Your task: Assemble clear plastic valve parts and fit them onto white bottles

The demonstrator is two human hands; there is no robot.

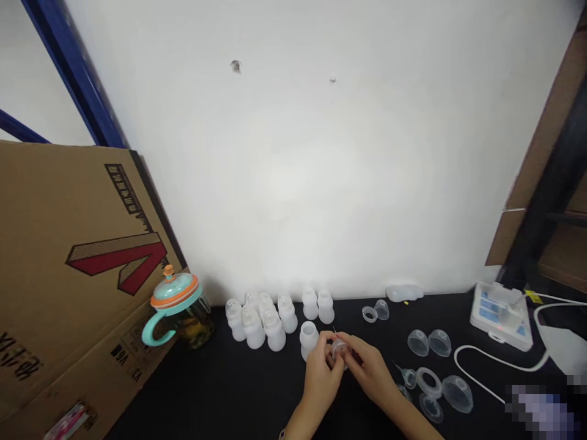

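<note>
My left hand (pixel 322 366) and my right hand (pixel 367 362) meet at the front centre of the table. Fingers of both pinch a small translucent bottle collar (pixel 339 347); whether a nipple sits in it is hard to make out. Just left of the fingers stands an open white baby bottle (pixel 307 347). Two more bottles without tops (pixel 318 305) are against the wall. Several white bottles with clear domed tops (pixel 261 324) form a group farther left. By my right forearm lie a loose collar (pixel 429 383), clear nipples (pixel 408 377) and a domed cap (pixel 457 394).
A teapot-like jug (pixel 183 311) with a turquoise handle stands left, beside a large cardboard box (pixel 68 263). Toward the right are more clear caps (pixel 428 343), a white power strip (pixel 502 315) and its looping cable (pixel 493 366). A white wall (pixel 293 153) bounds the black table (pixel 220 391).
</note>
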